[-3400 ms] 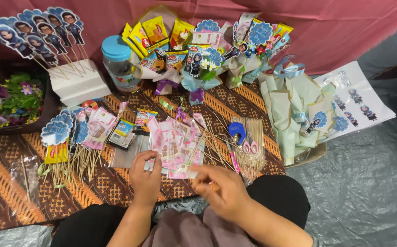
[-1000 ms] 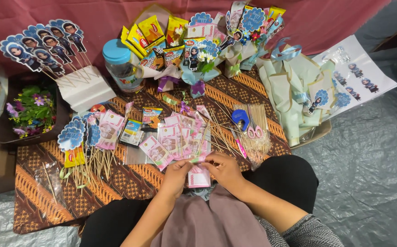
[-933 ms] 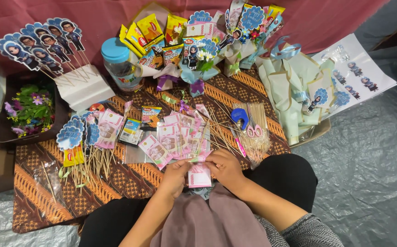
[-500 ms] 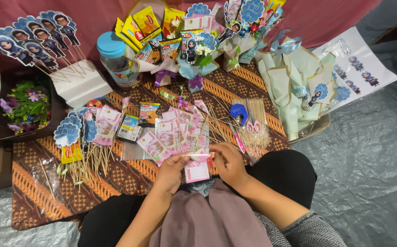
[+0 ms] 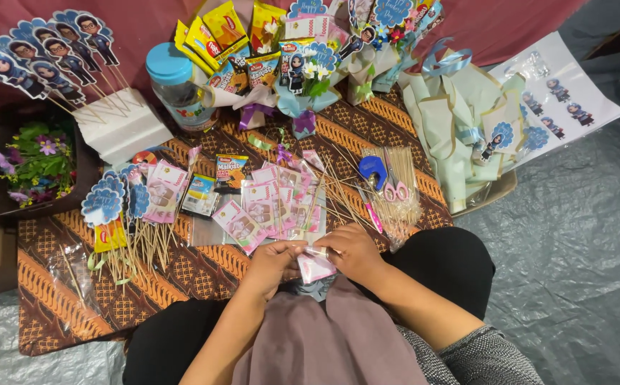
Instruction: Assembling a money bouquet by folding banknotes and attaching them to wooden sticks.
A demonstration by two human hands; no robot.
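Brown batik cloth [image 5: 203, 274] covers the floor. Cartoon-figure cutouts on sticks [image 5: 46, 53] stand in a white foam block [image 5: 121, 128] far left, blue-lidded jar [image 5: 178, 85] beside it. Snack-packet bouquets [image 5: 253, 50] along the back. Pale green paper wraps [image 5: 460, 128] right (piled in a tray). Bamboo skewers [image 5: 399, 189] near pink scissors [image 5: 394, 191]. Flower pot [image 5: 35, 160] left.

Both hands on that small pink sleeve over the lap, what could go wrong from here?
1. Both the left hand and right hand pinch the small pink sleeve over the lap; a slip would likely drop it into the clothing folds.
2. The fanned pink notes lie right ahead of the knuckles; a forward reach may scatter them.
3. Loose wooden skewers and pink scissors sit near the right hand and could snag or poke it.
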